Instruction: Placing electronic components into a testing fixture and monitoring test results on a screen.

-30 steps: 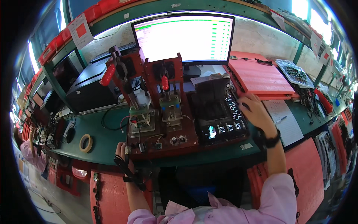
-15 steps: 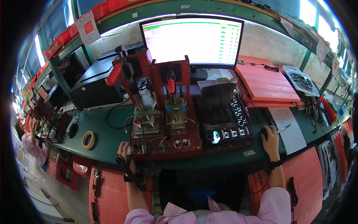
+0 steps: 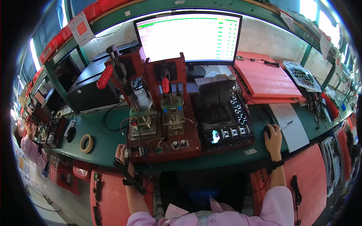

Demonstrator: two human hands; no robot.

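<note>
While the right hand [image 3: 274,142] is grasping the black mouse [image 3: 267,130], palm down and fingers draped over it, the mouse is sitting near the front edge of the green counter [image 3: 105,147], right of centre. Left hand [image 3: 120,152] is curling at the front left corner of the red press stand [image 3: 194,141], just beside a looped black cable [image 3: 121,167]; can't tell if it's gripping anything, fingers partly hidden. Stand is sitting along the counter's front edge. Black box [image 3: 226,127] with lit digits is standing right of it, between stand and mouse. Paper sheet [image 3: 296,137] is lying right of the mouse, pen [image 3: 287,123] resting on it. Monitor [image 3: 188,37] is glowing toward the counter's rear edge. Tape roll [image 3: 86,143] is lying near the front edge, left of the stand.
</note>
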